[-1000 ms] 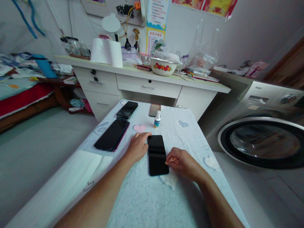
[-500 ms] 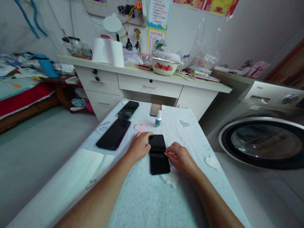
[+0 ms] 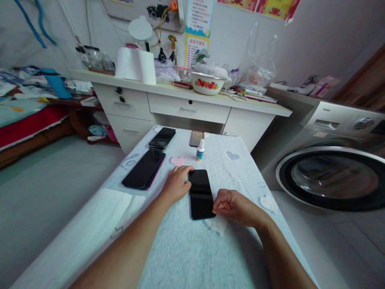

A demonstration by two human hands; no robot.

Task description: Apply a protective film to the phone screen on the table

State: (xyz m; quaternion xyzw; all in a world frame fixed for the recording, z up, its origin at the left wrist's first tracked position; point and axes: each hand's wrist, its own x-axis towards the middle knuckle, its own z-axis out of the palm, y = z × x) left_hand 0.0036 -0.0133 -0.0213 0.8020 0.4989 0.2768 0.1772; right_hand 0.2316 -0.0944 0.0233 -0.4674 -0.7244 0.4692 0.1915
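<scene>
A black smartphone (image 3: 201, 196) lies flat, dark screen up, on the cloth-covered table. My left hand (image 3: 177, 182) holds its upper left edge, fingertips at the top corner and thumb against the side. At the lower right edge of the phone is my right hand (image 3: 231, 204), its fingers curled and pinched together. Whatever may be between those fingers is too small to make out. Just beyond the phone stands a small white spray bottle (image 3: 200, 151) with a blue and yellow label.
Left of my hands lie a stack of large phones (image 3: 144, 169) and, farther back, another stack (image 3: 163, 138). A gold-coloured phone (image 3: 197, 139) rests near the table's far edge. Behind stands a white desk (image 3: 189, 108); a washing machine (image 3: 327, 120) is at the right.
My right hand has slid down the phone's right edge, from about its middle to near the lower corner. My left hand stays at the upper left edge.
</scene>
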